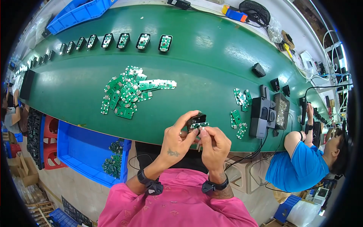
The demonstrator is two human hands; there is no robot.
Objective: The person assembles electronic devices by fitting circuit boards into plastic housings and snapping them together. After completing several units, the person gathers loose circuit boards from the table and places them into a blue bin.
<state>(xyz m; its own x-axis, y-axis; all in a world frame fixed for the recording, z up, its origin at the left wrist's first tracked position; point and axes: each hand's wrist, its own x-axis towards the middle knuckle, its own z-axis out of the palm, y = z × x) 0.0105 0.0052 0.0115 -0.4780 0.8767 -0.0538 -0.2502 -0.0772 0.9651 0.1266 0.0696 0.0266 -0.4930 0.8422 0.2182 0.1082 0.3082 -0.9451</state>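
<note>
My left hand (177,140) is closed around a small black plastic housing (201,116), just over the near edge of the green table. A green circuit board (200,125) lies across the housing's near side, by my left thumb. My right hand (214,146) pinches at the board's near edge, thumb against forefinger. A tiny white bit shows at those fingertips, too small to name. To the left on the table is a heap of loose green circuit boards (126,92). Further boards (236,118) lie in small groups to the right.
Black housings with boards inside (165,43) stand in a row along the far left. A grey and black device (260,117) sits at right beside a tray of small metal parts (281,109). A blue bin (89,151) stands below the table's left edge. A person in blue (298,166) sits at right.
</note>
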